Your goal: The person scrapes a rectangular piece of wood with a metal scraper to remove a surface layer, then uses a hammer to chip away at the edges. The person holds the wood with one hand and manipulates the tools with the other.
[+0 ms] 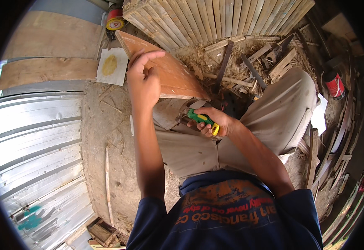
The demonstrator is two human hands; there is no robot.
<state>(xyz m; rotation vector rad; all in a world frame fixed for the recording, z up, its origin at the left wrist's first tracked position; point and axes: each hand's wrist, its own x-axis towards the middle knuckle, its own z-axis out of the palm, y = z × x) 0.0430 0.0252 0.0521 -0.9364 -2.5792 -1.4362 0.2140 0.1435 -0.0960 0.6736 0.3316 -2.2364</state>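
Observation:
A reddish-brown wooden board (171, 74) leans at a slant in front of my legs. My left hand (144, 81) is at the board's left edge, its index finger stretched across the face and the other fingers partly bent. Nothing shows in that hand; whether it touches the board I cannot tell. Between my knees, below the board's lower edge, my right hand (215, 121) is closed around a tool with a green and yellow handle (202, 118). A grey metal part shows beside the handle, but the tool's working end is mostly hidden.
A stack of wooden strips (227, 21) stands at the far side. Scrap wood (284, 62) and shavings litter the ground. A red can (334, 85) sits at right, a red and yellow roll-shaped object (114, 23) at far left. Corrugated metal sheeting (36, 141) lines the left.

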